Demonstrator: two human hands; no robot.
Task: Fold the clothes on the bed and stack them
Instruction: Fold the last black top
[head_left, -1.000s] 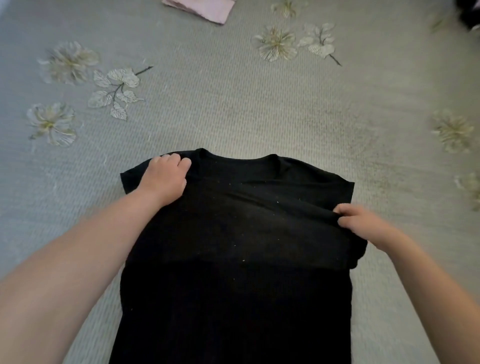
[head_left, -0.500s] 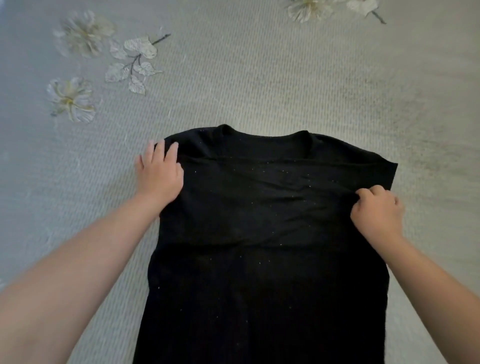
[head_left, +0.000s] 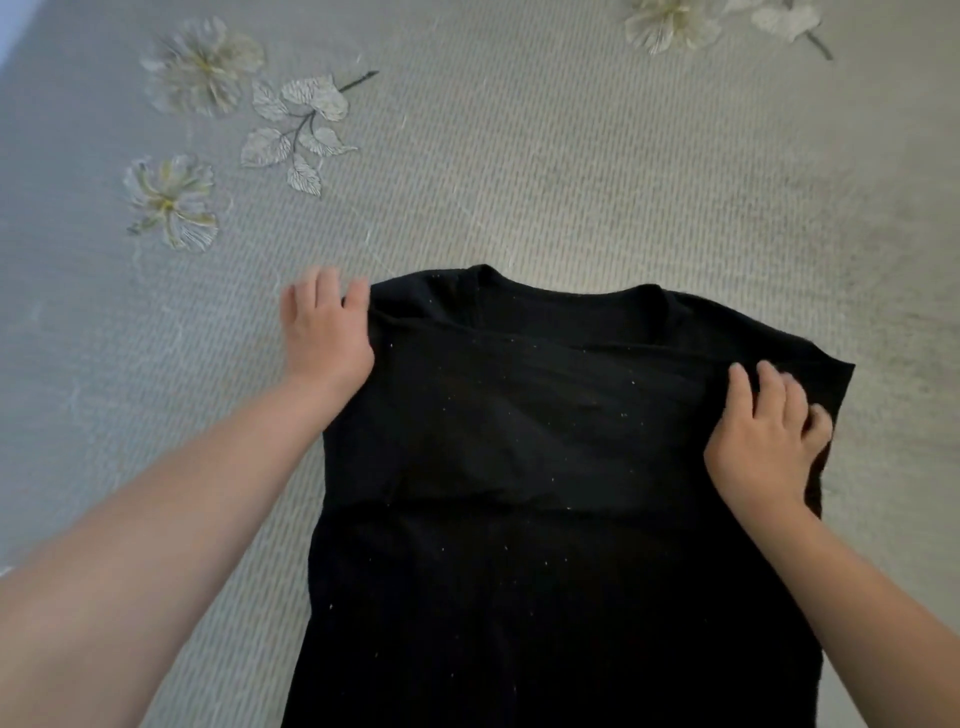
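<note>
Left forearm enters from the lower left corner and runs diagonally up and to the right, bare to the wrist. Left hand (head_left: 327, 332) lies palm down, fingers straight and close together, pointing away from the body, thumb on the inner side. Right forearm enters from the lower right and angles up and to the left. Right hand (head_left: 766, 439) is palm down, its fingers (head_left: 774, 387) bent at the knuckles and slightly spread, tips pressed downward.
</note>
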